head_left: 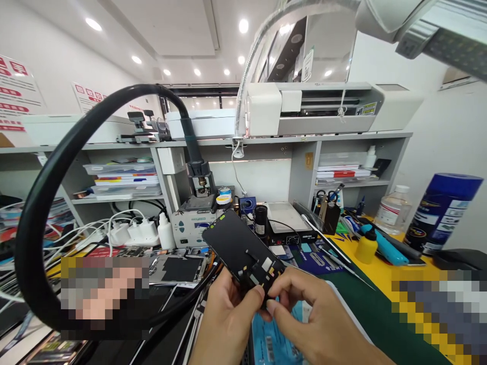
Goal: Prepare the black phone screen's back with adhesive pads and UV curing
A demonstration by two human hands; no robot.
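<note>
A black phone screen [243, 248], its back side facing me, is held tilted above the bench. Small flex parts and light and yellow stickers show on its lower half. My left hand [234, 314] grips its lower left edge, with the thumb lying on the back. The fingers of my right hand [304, 309] are pinched at the lower right corner of the screen. Whatever small part lies between those fingertips is hidden. Beneath the hands is a blue packet [266, 339] with a barcode label.
A thick black hose [23, 243] loops across the left, rising from a hot-air station [194, 228]. Opened phone parts [182, 268] crowd the left. On the right are a green mat [380, 314], tweezers [353, 268], a yellow bottle [366, 248] and a blue spray can [441, 213].
</note>
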